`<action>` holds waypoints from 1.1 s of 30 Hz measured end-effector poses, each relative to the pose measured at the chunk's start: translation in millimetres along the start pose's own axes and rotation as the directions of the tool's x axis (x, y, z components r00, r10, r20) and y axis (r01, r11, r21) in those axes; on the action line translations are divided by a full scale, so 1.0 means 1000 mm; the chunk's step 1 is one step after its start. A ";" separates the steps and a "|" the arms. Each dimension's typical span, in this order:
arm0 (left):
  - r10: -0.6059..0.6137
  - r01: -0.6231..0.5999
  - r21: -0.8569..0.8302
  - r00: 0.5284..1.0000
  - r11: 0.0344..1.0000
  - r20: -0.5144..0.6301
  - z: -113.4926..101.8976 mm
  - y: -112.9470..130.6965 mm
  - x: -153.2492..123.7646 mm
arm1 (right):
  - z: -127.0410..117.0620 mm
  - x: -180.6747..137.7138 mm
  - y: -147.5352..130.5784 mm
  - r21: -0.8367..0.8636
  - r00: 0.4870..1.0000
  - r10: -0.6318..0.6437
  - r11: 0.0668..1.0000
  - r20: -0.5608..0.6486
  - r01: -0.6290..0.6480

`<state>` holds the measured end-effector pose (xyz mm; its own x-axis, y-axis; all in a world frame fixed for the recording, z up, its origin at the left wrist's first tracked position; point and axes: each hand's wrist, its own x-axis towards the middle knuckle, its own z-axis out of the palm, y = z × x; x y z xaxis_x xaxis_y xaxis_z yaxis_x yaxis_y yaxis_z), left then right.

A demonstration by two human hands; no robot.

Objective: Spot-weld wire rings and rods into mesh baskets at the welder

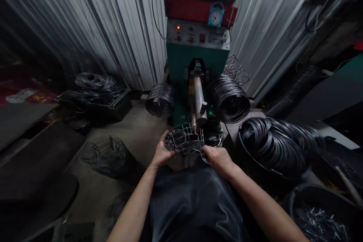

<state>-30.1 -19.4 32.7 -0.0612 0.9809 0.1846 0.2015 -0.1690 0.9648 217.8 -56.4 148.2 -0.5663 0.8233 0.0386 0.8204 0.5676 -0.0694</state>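
A round wire basket (185,144) sits below the head of a green spot-welding machine (198,113), its right side close to the electrode. My left hand (163,154) grips the left side of the basket, thumb toward me and fingers round the outer wires. My right hand (217,158) is closed at the right front edge of the basket, fingertips pinched on its wire. A bit of curved wire shows just under the right fingertips; whether it belongs to the basket I cannot tell.
Bundles of wire rings (231,98) hang right of the welder, with another bundle (160,100) left. A tub of wire rings (272,147) stands right, a bucket of short metal pieces (323,223) nearer. Stacked wire frames (109,155) stand on the left floor.
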 end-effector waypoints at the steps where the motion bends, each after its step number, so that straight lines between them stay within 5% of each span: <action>1: 0.043 -0.045 0.051 0.998 0.998 0.050 -0.001 0.005 -0.003 | -0.008 0.008 -0.006 -0.042 0.999 -0.013 0.999 0.035 0.015; 5: 0.135 -0.213 0.330 0.960 0.920 0.244 0.003 0.029 -0.019 | -0.018 0.019 -0.022 -0.093 0.980 0.000 0.995 0.200 0.019; 10: 0.087 -0.257 0.551 0.945 0.794 0.316 0.018 0.064 -0.027 | -0.010 0.010 -0.020 -0.065 0.953 0.062 0.997 0.296 -0.045; 14: 0.089 -0.286 0.588 0.936 0.757 0.341 0.029 0.084 -0.026 | 0.010 0.004 -0.022 0.089 0.960 0.221 0.967 0.171 -0.238; 18: 0.115 -0.285 0.601 0.945 0.747 0.306 0.035 0.085 -0.028 | 0.043 -0.003 -0.026 0.447 0.906 0.422 0.819 -0.042 -0.360; 23: 0.075 -0.253 0.591 0.948 0.766 0.309 0.035 0.072 -0.026 | 0.055 -0.011 -0.012 0.723 0.963 0.238 0.686 -0.128 -0.074; 27: 0.078 -0.237 0.576 0.955 0.782 0.288 0.035 0.067 -0.019 | 0.046 -0.011 0.001 0.639 0.992 0.075 0.770 -0.102 0.007; 33: 0.074 -0.227 0.548 0.955 0.805 0.287 0.034 0.066 -0.010 | 0.051 -0.002 0.006 0.577 0.990 0.067 0.817 -0.121 0.015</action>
<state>17.3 -37.5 88.3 0.2371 0.9519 0.1940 0.7119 -0.3061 0.6321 220.3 -55.3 96.4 -0.4961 0.8544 0.1545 0.6157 0.4716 -0.6312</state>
